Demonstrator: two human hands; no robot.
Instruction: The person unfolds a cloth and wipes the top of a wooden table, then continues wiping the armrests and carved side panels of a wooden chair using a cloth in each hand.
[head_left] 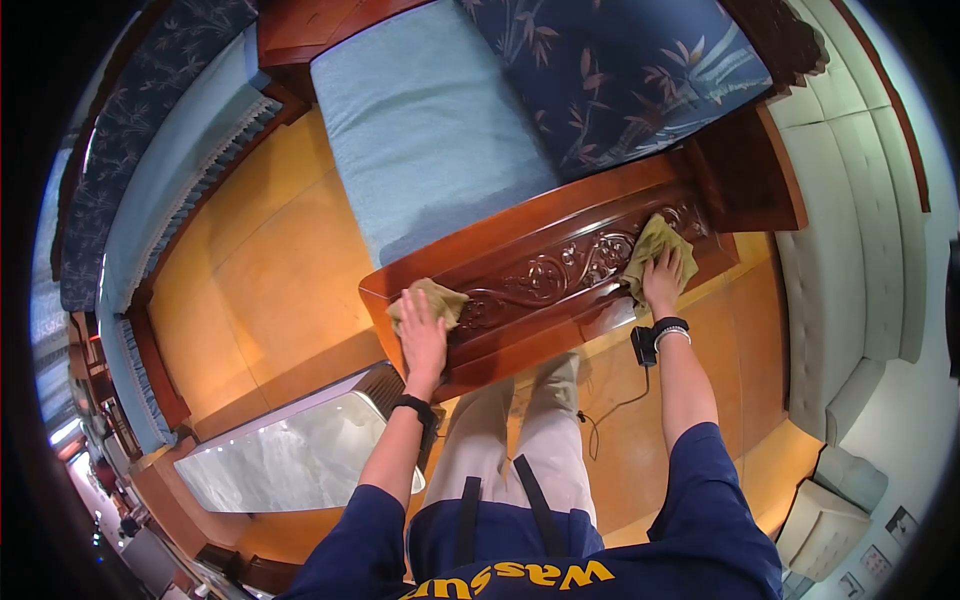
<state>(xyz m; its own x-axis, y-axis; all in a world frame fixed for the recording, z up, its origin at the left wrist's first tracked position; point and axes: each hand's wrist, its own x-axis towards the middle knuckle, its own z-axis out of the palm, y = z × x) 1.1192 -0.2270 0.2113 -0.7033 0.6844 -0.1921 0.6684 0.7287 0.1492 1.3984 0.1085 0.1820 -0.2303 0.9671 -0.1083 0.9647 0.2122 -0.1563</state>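
Observation:
My left hand [422,335] holds an olive-green cloth [446,302] against the left end of a carved, reddish-brown wooden side panel [530,282], its fingers stretched over the fabric. Toward the panel's right end, my right hand [662,282] keeps a second olive-green cloth [659,238] pressed on the carving, with the cloth bunched around its fingers. Glossy scrolling relief shows between the two hands. The panel belongs to a seat with a light-blue cushion [440,130] and a dark-blue patterned backrest [620,80].
A marble-topped low table [290,455] stands at lower left. Near my right wrist is a black adapter [643,346] with a cable [622,402] trailing over the orange floor [275,260]. Another blue sofa [180,170] lies left; a pale tufted furnishing [835,230] stands right.

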